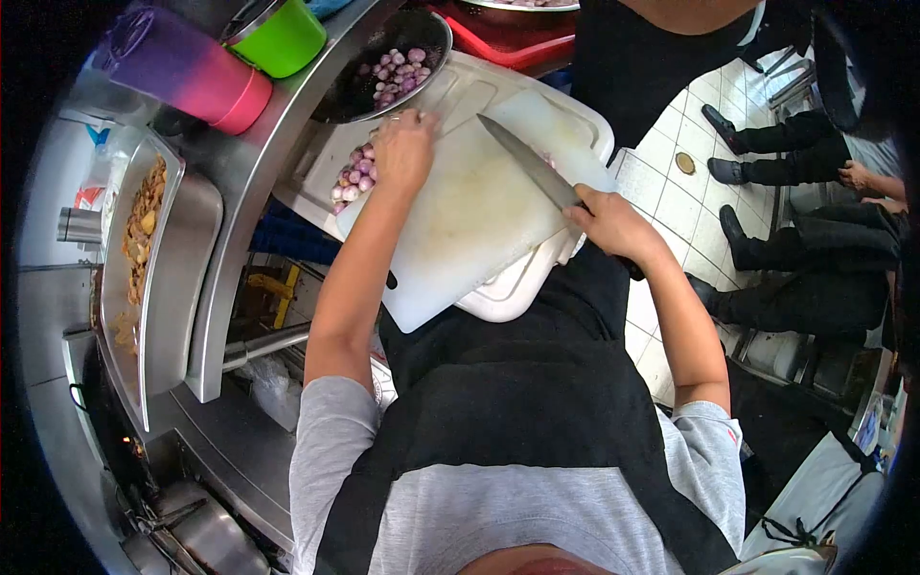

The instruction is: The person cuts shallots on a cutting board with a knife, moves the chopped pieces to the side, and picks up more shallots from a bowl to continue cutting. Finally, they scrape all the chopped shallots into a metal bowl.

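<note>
My right hand (610, 226) grips the handle of a large chef's knife (527, 158). Its long blade points up and left above a white cutting board (470, 220). At the board's upper left edge is my left hand (404, 151), bent downward beside a pile of small peeled red onions (356, 177). Its fingertips point away from me and are partly hidden, so I cannot make out whether they hold anything. Under the board lies a larger cream plastic tray or lid (508, 295). A dark bowl (337, 96) with more small red onions stands just beyond my left hand.
On the left, a steel shelf (251, 177) carries a purple-pink tumbler (192, 72) and a green container (278, 40). A deep steel pan (182, 259) of cooked food stands there too. A red basket (508, 48) and a person in black (623, 72) are ahead; other people sit at right.
</note>
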Available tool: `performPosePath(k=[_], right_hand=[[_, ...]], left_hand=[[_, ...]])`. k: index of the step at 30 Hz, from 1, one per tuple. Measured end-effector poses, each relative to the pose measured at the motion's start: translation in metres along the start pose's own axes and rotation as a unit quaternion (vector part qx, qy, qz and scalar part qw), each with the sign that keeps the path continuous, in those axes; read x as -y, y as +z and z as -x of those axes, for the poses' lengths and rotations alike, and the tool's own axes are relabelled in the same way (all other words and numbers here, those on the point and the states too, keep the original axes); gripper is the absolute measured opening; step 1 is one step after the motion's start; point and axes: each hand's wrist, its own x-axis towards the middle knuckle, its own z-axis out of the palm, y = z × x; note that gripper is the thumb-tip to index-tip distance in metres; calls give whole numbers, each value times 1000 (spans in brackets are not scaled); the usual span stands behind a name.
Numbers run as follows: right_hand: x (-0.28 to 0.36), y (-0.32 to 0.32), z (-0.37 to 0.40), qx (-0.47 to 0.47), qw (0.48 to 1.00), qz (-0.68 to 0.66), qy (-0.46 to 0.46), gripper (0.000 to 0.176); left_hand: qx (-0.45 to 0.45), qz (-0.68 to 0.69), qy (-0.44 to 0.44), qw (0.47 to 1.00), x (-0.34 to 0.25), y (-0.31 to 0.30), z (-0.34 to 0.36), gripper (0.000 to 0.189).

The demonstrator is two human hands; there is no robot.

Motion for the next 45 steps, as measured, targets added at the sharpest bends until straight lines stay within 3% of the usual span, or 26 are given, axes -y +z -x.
performPosePath(k=[3,5,6,8,10,15,19,21,25,29,35,41,45], right_hand=[[0,-6,4,-20,999,24,-10,29],[9,-5,5,-33,998,50,0,28],[13,-3,5,-47,996,76,9,27],[15,5,3,-48,995,91,-1,27],[19,11,3,-49,993,108,-10,26],[30,28,4,-39,989,124,-73,24],[29,33,2,-54,985,137,-89,22],[32,30,3,-50,985,138,-92,23],[35,26,-1,-40,978,175,-107,20],[33,27,-10,-47,977,166,-124,24],[63,-20,-11,79,972,189,-118,29],[46,26,-20,28,993,102,-61,29],[49,5,-22,38,988,115,-92,29]], left_hand=[[-64,105,55,991,-35,-31,22,20],[-36,240,55,968,-53,-36,38,20],[-35,240,55,969,-58,-38,46,20],[57,296,47,952,-64,-40,58,21],[80,308,45,947,-63,-40,66,20],[21,299,40,953,-62,-39,73,33],[25,330,47,942,-62,-44,74,35],[93,461,-61,880,-63,-49,72,30],[50,434,-29,899,-61,-41,67,23],[57,462,-71,882,-58,-38,60,17],[71,464,-83,879,-56,-36,57,18],[76,476,-103,870,-58,-37,57,18],[73,482,-99,867,-56,-35,57,17]])
